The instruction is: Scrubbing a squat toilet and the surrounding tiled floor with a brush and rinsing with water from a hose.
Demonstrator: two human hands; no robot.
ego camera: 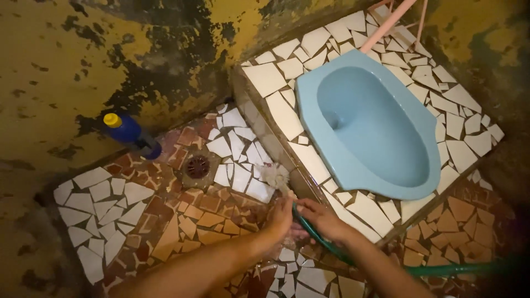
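Note:
My right hand grips a green hose that runs off to the lower right. My left hand is close beside it, fingers around the handle of a white-bristled brush whose head rests on the mosaic floor at the foot of the raised step. The two hands nearly touch just under the step's edge. Just beyond them sits a light blue squat toilet pan, set into the tiled platform.
A round floor drain lies left of the brush. A blue bottle with a yellow cap leans against the stained yellow wall. A pink rod leans in the far corner. The floor is broken white and brown tile.

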